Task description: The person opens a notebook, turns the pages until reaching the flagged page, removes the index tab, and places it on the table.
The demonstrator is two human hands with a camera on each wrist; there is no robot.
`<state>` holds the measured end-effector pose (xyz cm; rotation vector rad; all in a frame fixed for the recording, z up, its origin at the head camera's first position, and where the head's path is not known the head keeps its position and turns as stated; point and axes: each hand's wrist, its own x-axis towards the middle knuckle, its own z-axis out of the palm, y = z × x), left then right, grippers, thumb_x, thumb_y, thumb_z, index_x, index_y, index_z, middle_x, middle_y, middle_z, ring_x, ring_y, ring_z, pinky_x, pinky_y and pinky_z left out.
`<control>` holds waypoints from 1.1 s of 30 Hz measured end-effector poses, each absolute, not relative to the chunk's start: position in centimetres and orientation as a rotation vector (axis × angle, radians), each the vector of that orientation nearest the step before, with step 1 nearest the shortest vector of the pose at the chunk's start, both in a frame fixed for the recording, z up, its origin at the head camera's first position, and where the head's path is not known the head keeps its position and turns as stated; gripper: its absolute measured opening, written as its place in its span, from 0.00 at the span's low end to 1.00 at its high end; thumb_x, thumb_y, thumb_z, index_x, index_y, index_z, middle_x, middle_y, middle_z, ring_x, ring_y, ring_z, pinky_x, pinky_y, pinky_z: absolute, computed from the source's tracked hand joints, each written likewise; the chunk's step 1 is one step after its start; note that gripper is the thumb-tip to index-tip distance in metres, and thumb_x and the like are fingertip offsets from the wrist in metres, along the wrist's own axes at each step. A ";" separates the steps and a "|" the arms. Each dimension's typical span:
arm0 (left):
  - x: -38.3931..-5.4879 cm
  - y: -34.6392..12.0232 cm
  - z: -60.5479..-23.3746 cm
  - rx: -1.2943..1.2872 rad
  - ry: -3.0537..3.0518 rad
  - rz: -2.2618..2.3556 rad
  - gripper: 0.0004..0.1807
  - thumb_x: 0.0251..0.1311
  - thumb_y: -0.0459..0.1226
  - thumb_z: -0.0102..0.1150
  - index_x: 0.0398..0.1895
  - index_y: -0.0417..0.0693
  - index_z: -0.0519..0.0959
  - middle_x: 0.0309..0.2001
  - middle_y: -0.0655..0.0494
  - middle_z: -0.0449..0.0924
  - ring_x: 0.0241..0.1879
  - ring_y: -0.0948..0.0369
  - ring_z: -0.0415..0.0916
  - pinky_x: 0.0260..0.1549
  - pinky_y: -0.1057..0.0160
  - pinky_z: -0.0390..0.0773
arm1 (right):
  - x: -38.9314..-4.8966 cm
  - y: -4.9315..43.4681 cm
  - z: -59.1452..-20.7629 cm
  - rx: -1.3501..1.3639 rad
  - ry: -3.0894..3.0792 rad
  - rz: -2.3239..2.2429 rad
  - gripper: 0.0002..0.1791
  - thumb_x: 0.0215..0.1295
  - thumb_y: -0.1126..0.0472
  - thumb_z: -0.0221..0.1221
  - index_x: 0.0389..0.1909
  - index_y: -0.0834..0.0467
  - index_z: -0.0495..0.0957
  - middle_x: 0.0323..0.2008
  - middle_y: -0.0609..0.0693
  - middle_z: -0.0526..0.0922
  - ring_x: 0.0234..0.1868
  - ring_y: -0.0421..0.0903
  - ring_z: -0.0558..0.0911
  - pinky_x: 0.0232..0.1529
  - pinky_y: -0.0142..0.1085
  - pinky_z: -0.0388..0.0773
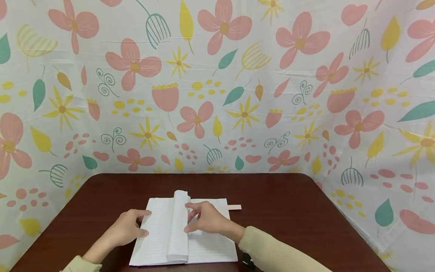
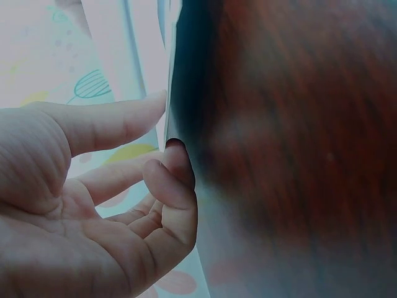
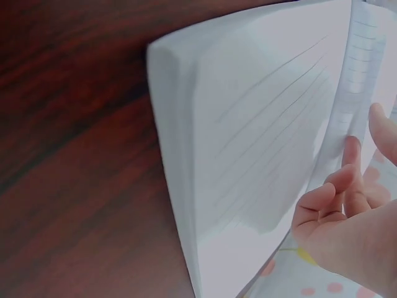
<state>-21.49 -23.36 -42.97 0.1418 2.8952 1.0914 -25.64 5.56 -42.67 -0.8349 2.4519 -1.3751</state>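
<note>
An open notebook (image 1: 210,249) with white lined paper lies on the dark table. Along its middle, a thick bundle of pages (image 1: 178,226) stands up and curls over to the left. My left hand (image 1: 126,227) grips the notebook's left edge; in the left wrist view the thumb (image 2: 124,124) lies on one side of that edge and fingertips on the other. With thumb and index finger spread apart, my right hand (image 1: 209,219) holds the right side of the curled bundle. In the right wrist view, its other fingers (image 3: 319,202) are bent over the lined page.
A pale pink strip (image 1: 234,207) sticks out from the notebook's right edge. Something small and black (image 1: 248,260) shows beside my right sleeve. The brown table (image 1: 289,211) is bordered by a flower-patterned curtain (image 1: 217,94).
</note>
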 end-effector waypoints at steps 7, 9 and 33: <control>-21.5 -23.4 -43.0 0.150 2.908 1.091 0.32 0.47 0.25 0.80 0.60 0.34 0.83 0.38 0.50 0.79 0.27 0.59 0.77 0.30 0.58 0.80 | -25.9 5.0 -42.6 -0.852 2.474 -1.341 0.28 0.52 0.65 0.80 0.55 0.64 0.86 0.35 0.45 0.90 0.27 0.37 0.73 0.35 0.30 0.70; -21.4 -23.4 -43.0 0.148 2.907 1.092 0.32 0.47 0.25 0.80 0.60 0.34 0.83 0.38 0.50 0.79 0.27 0.59 0.78 0.30 0.58 0.80 | -25.9 5.0 -42.7 -0.851 2.477 -1.340 0.35 0.51 0.65 0.81 0.62 0.66 0.82 0.33 0.45 0.90 0.28 0.38 0.74 0.36 0.30 0.70; -21.2 -23.3 -42.8 0.152 2.906 1.104 0.32 0.47 0.24 0.79 0.60 0.34 0.83 0.38 0.49 0.79 0.27 0.59 0.77 0.30 0.58 0.79 | -26.0 4.8 -42.5 -0.824 2.388 -1.347 0.30 0.56 0.62 0.79 0.60 0.62 0.84 0.37 0.45 0.91 0.43 0.46 0.79 0.48 0.34 0.72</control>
